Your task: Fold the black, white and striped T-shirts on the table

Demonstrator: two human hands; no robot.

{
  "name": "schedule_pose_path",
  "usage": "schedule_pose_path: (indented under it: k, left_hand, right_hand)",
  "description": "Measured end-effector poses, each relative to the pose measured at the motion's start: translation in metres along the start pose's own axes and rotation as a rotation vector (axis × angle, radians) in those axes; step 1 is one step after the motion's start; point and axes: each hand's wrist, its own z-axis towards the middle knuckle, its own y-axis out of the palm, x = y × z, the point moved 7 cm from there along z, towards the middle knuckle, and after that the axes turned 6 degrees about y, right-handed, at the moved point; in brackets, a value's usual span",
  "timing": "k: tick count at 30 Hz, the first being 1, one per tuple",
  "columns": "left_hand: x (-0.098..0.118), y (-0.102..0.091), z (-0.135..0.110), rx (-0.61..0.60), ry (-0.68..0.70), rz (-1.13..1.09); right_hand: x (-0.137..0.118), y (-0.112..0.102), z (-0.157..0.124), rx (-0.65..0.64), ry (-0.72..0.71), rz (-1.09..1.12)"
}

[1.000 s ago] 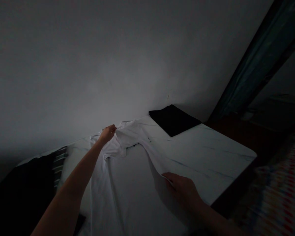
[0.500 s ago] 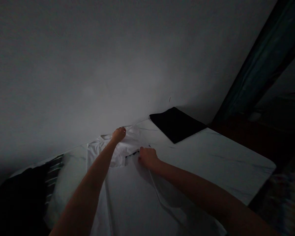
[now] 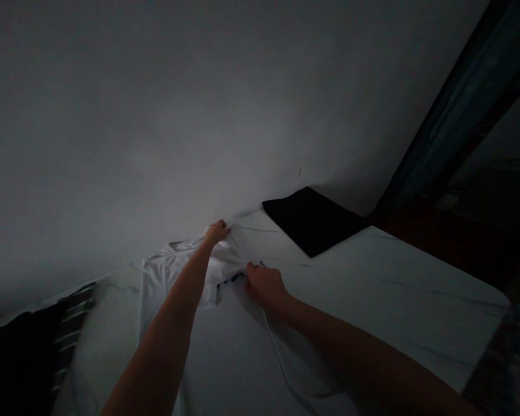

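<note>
A white shirt [image 3: 225, 346] lies spread on a white marbled table [image 3: 394, 289] in dim light. My left hand [image 3: 218, 232] is closed, pinching the shirt's far edge close to the wall. My right hand [image 3: 265, 284] is closed on a fold of the same shirt, a little nearer to me and to the right. Both forearms stretch out over the cloth.
A folded black cloth [image 3: 314, 218] lies at the table's far right corner against the grey wall [image 3: 199, 115]. Dark striped fabric [image 3: 65, 341] sits at the left end of the table. A dark doorframe [image 3: 459, 104] rises on the right.
My right hand moved from the shirt's near right edge up toward the collar area, carrying the cloth over. My left hand shifted slightly right along the far edge.
</note>
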Motion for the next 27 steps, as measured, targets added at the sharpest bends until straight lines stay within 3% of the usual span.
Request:
schedule_pose_path:
  k: [10, 13, 16, 18, 21, 27]
  left_hand:
    - [-0.005, -0.002, -0.006, -0.054, -0.041, 0.016]
    - [-0.017, -0.01, -0.01, -0.08, -0.043, 0.03]
    - [-0.033, -0.017, -0.016, -0.141, -0.025, 0.041]
    - [-0.044, -0.02, -0.021, -0.173, 0.003, 0.038]
    - [-0.057, -0.021, -0.028, -0.2, 0.044, 0.016]
    - [-0.07, -0.026, -0.047, -0.142, 0.07, -0.082]
  right_hand:
    - [0.01, 0.004, 0.009, -0.047, -0.025, 0.091]
    - [0.019, 0.001, 0.024, 0.059, -0.019, 0.159]
    - [0.023, 0.008, 0.04, 0.169, -0.145, 0.144]
    - [0.023, 0.021, 0.048, 0.151, -0.231, 0.105]
    - [0.026, 0.036, 0.053, 0.118, -0.245, 0.066]
    - [0.026, 0.036, 0.048, 0.115, -0.198, 0.051]
